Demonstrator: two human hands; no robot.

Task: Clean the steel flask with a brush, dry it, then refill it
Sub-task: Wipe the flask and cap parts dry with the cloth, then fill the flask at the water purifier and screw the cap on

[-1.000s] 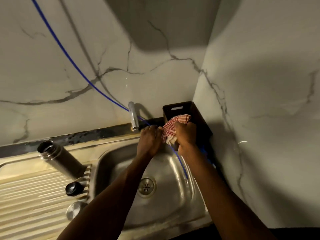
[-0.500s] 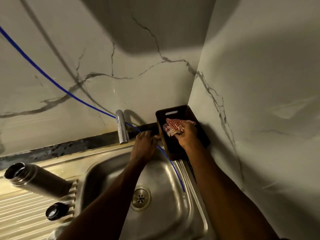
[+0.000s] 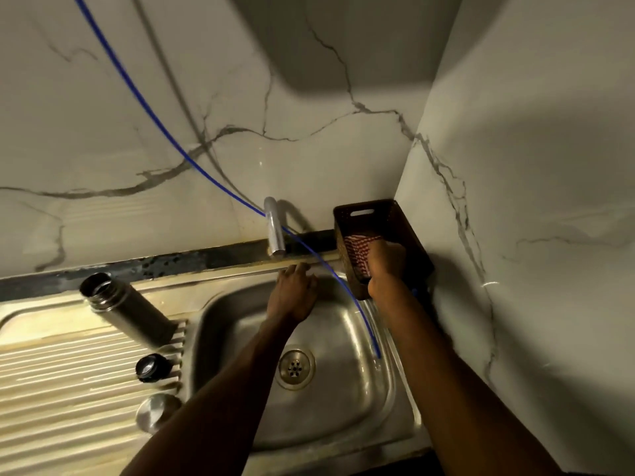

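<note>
The steel flask (image 3: pixel 127 310) stands uncapped on the drainboard, left of the sink. Its black stopper (image 3: pixel 149 367) and steel cap (image 3: pixel 156 412) lie apart from it, nearer to me. My right hand (image 3: pixel 386 266) reaches down into a dark basket (image 3: pixel 412 228) in the corner and holds a red-and-white checked cloth (image 3: pixel 357 250) inside it. My left hand (image 3: pixel 293 292) hovers over the sink's back edge with relaxed fingers and holds nothing. No brush is in view.
The steel sink (image 3: pixel 343 407) with its drain (image 3: pixel 295 367) lies below my arms. A tap (image 3: pixel 275 231) rises at the back. A thin blue tube (image 3: pixel 165 132) runs down the marble wall into the basin. The ribbed drainboard (image 3: pixel 51 389) spreads left. A wall closes the right side.
My right hand has carried the cloth from above the sink down into the basket. My left hand has let go of the cloth and now hangs free over the sink.
</note>
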